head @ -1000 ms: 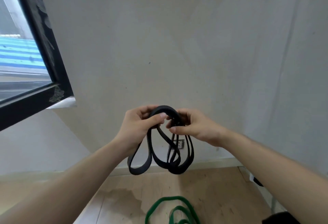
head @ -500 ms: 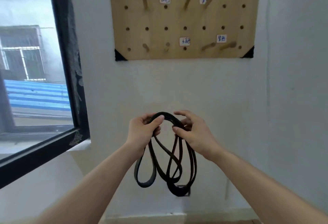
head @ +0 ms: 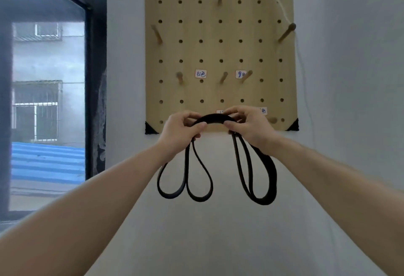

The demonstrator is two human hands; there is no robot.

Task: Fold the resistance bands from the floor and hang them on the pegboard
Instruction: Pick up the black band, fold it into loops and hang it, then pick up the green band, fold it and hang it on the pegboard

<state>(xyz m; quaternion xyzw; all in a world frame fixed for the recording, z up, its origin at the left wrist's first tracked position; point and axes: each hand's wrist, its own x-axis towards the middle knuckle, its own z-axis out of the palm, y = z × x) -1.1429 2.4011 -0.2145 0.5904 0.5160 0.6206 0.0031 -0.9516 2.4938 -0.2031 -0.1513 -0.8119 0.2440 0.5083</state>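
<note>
A window point(head: 48, 100) fills the left edge. The left hand point(head: 181, 131) curls its fingers round one end of a black band point(head: 215, 119) (folded into several hanging loops), raised before the pegboard's point(head: 209, 51) lower edge. The right hand point(head: 251, 127) pinches the other end, thumb beneath, loops dangling below both.
</note>
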